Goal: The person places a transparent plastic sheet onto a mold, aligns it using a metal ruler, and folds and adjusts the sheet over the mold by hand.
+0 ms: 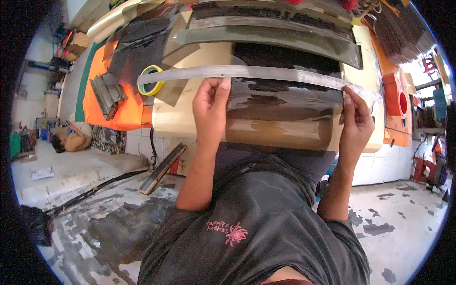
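A long metal ruler (266, 72) lies across a dark, glossy see-through film (285, 97), which hangs over the front edge of the cream-covered table (190, 116). My left hand (212, 107) is closed in a pinch at the ruler's lower edge, beside the film's left side. Farther right, my right hand (357, 116) also pinches at the ruler's lower edge, close to the film's right side. Whether either pinch takes in the film too, I cannot tell. A yellow roll of tape (159, 88) rests under the ruler's left end.
Grey-green strips (270, 40) lie behind the ruler. Bent dark pieces (108, 95) rest on orange material (130, 107) at left. An orange-red holder (395, 97) stands at right. A long dark bar (162, 169) leans below the table. Another person (73, 137) is low on the floor at left.
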The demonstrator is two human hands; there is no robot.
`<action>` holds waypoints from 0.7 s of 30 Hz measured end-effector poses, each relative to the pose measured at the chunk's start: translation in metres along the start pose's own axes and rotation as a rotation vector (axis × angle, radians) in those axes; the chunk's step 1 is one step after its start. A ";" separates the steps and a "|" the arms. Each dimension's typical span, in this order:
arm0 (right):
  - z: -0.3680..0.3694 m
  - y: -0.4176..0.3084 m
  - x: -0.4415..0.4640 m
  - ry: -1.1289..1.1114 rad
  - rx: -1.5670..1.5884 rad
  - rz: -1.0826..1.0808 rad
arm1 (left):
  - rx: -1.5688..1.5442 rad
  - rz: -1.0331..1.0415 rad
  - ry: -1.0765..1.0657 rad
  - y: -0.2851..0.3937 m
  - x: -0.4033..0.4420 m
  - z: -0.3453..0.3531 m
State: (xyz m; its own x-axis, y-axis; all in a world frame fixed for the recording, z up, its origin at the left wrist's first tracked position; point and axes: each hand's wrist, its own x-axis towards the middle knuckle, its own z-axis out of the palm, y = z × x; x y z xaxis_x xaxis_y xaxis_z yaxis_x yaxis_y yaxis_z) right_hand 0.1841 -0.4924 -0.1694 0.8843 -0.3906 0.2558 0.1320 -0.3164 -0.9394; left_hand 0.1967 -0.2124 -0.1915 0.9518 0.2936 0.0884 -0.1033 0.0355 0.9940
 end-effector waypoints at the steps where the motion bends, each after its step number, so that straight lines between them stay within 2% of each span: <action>1: -0.004 0.001 0.001 -0.008 -0.022 -0.006 | 0.029 0.035 0.015 0.001 0.001 0.002; 2: -0.006 0.000 0.000 -0.035 -0.015 0.029 | 0.032 -0.046 0.019 0.005 -0.004 0.001; 6: -0.007 -0.002 0.000 -0.040 0.014 0.098 | 0.064 0.103 0.085 -0.003 -0.002 0.006; 9: -0.005 0.009 0.002 0.009 -0.026 -0.068 | 0.136 0.087 0.119 0.004 -0.004 0.008; 14: -0.004 0.015 0.002 0.047 0.042 -0.067 | 0.181 0.121 0.138 -0.006 -0.001 0.002; 16: -0.004 0.011 0.002 0.031 0.015 -0.034 | 0.123 0.199 0.114 -0.009 0.001 0.002; 21: -0.005 0.008 0.000 -0.001 0.031 0.017 | 0.095 0.174 0.130 -0.002 -0.002 0.008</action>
State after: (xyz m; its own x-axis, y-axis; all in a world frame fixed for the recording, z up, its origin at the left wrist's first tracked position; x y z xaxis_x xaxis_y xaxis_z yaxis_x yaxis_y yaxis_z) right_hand 0.1831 -0.4995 -0.1752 0.8868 -0.3952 0.2395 0.1307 -0.2825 -0.9503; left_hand 0.1970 -0.2206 -0.1932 0.8762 0.4086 0.2556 -0.2285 -0.1148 0.9667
